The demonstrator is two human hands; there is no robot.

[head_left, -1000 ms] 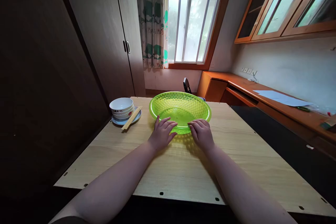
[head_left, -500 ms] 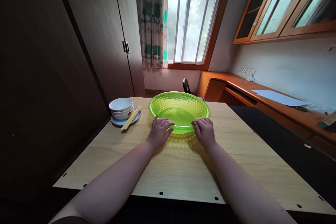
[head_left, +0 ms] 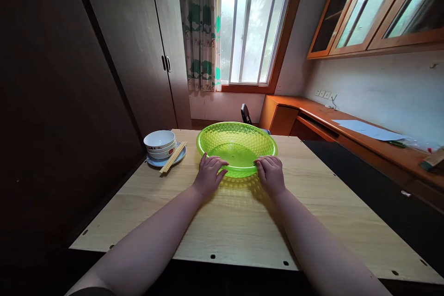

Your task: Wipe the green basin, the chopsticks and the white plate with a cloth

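A translucent green plastic basin [head_left: 239, 138] with a dimpled wall stands on the wooden table [head_left: 243, 226]. My left hand [head_left: 209, 175] grips its near rim at the left, fingers over the edge and thumb outside. At the right of the same rim, my right hand [head_left: 270, 175] is closed with its fingers curled over the edge. Nothing shows inside the basin. To the left, a stack of white bowls [head_left: 159, 139] rests on a blue-white plate [head_left: 181, 152], with a bundle of wooden chopsticks [head_left: 174, 157] lying across the plate's right side.
A dark wardrobe [head_left: 132, 46] rises along the left side of the table. Beyond the table's far edge is a black chair [head_left: 246, 114]. An orange-brown desk [head_left: 312, 110] with white paper [head_left: 369, 129] runs along the right wall, under glass-door cabinets [head_left: 367, 9].
The view has tilted very slightly. Both hands stay on the basin's rim, and the left fingers have shifted a touch to the left.
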